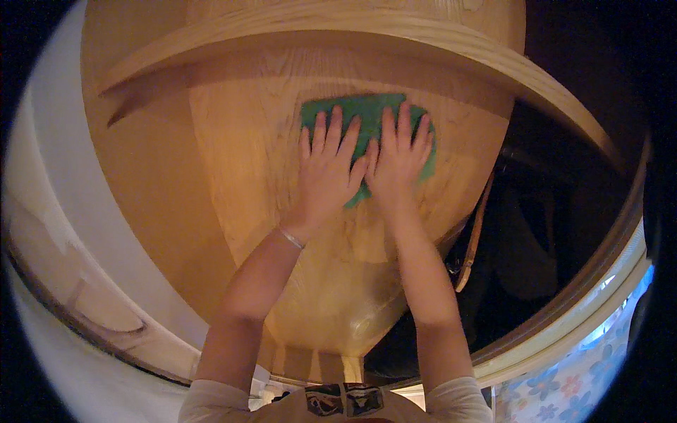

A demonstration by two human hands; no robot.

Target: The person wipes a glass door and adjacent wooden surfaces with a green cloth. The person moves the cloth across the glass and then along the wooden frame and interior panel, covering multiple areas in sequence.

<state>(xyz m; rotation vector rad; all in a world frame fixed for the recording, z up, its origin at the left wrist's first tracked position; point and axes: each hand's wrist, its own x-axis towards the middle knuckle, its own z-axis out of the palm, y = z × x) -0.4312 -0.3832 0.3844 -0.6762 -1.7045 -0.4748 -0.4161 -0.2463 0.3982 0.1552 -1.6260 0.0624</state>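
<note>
A green cloth is spread against a light wood-grain panel. On the cloth's left part, my left hand rests flat with its fingers apart, and a thin band circles its wrist. My right hand presses flat on the right part, fingers also spread. The two thumbs nearly meet between the hands. Parts of the cloth show above the fingertips, to the right of my right hand and below the thumbs; the rest is hidden under my palms.
A wooden ledge, bowed by the lens, crosses above the cloth. To the right is a dark space with a brown strap-like strip. A pale wall or frame borders the panel at left. Flower-patterned material shows at lower right.
</note>
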